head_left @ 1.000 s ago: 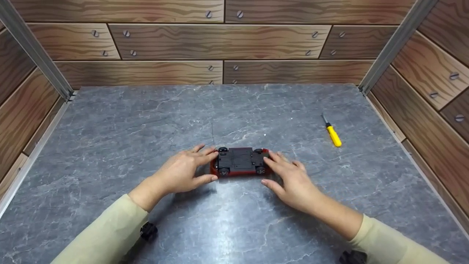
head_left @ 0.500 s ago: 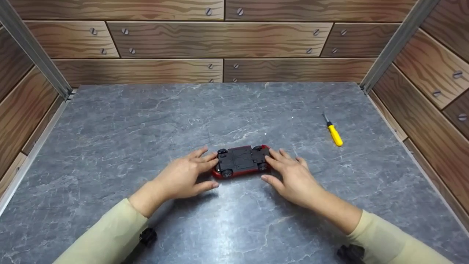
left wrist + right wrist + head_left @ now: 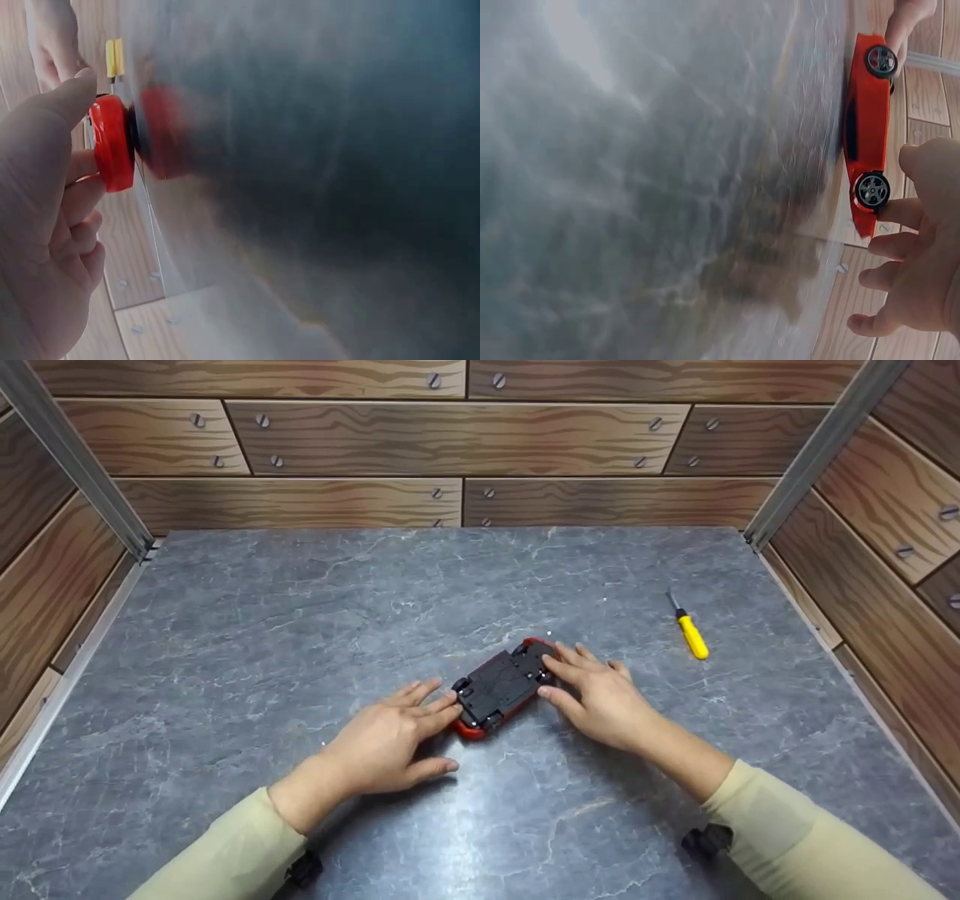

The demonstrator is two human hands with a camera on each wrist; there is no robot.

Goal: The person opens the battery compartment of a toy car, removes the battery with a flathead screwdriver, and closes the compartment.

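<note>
A red toy car point(image 3: 501, 687) lies upside down on the grey marble-look table point(image 3: 300, 607), its black underside and wheels facing up, turned diagonally. My left hand point(image 3: 409, 731) touches the car's near-left end with straight fingers, thumb on the table. My right hand point(image 3: 577, 682) rests its straight fingers on the far-right end. In the left wrist view the car's red end point(image 3: 112, 142) sits against my fingers point(image 3: 79, 180), blurred. The right wrist view shows the car's side point(image 3: 866, 120) beyond my right hand point(image 3: 922, 285), whose fingers are spread and not around the car.
A small yellow-handled screwdriver point(image 3: 691, 636) lies on the table to the right of the car, also seen in the left wrist view point(image 3: 114, 58). Wood-pattern walls with metal corner posts point(image 3: 817, 450) enclose the table on three sides.
The car has turned from lying crosswise to a diagonal: its right end swung away from me and its left end came nearer. Both hands followed its ends.
</note>
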